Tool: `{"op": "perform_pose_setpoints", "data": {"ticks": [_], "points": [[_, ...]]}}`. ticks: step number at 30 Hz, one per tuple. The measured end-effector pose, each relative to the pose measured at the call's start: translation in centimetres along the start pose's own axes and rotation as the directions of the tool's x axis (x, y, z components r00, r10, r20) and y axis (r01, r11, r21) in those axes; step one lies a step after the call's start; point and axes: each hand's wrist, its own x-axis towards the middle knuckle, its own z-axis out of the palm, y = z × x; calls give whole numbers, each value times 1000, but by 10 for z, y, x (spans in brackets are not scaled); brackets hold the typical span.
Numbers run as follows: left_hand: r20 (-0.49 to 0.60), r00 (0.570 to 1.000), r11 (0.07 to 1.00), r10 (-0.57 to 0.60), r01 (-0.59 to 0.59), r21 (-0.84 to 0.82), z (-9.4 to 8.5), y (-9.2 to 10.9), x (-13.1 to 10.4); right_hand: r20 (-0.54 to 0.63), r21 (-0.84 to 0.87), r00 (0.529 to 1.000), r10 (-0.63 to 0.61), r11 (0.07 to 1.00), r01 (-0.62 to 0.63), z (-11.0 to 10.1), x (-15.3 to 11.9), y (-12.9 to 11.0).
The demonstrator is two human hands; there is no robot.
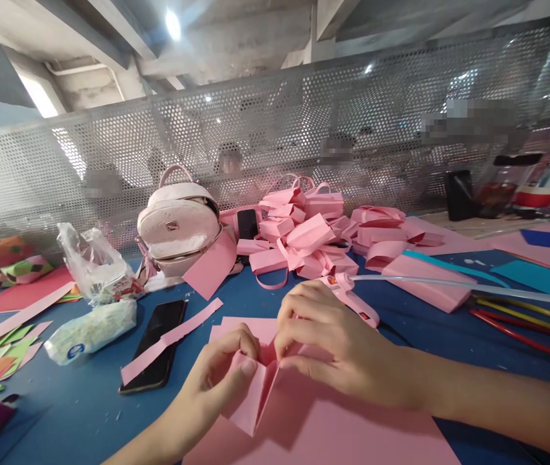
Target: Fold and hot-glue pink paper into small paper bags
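Observation:
A folded pink paper piece [248, 403] stands upright between my hands, its creased edge facing me. My left hand [224, 374] is closed on its left side, thumb in front and fingers behind. My right hand [318, 336] pinches the top right edge of the same piece. Under both hands lies a large pink sheet [352, 426]. Just behind my right hand rests a pink and white glue gun [352, 300]. Behind it is a heap of folded pink paper bags [304, 232], some with handles.
A black phone [159, 342] with a pink strip [178, 336] across it, a tissue pack [91, 329], a plastic bag [98, 265] and a backpack [178, 223] stand left. Coloured strips [531, 326] lie right. A perforated metal screen [265, 123] runs behind.

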Motion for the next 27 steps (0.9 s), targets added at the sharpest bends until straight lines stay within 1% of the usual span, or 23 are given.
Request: {"op": "perform_pose_setpoints", "data": {"ticks": [5,14,19,27], "points": [[-5,1000,999,-16,16,44,1,1,0,-13,8,1000,-1,1000,1,1,0,-2],[-12,999,998,-48,49,31,9,7,-1,-20,-1,1000,-7,1000,7,0,0,-4],[-25,998,996,-66,67,57,10,9,-1,-12,5,1000,-10,1000,10,0,0,-4],[29,997,995,-66,63,82,8,10,-1,-3,-18,1000,-11,1000,11,1,0,-4]]}}
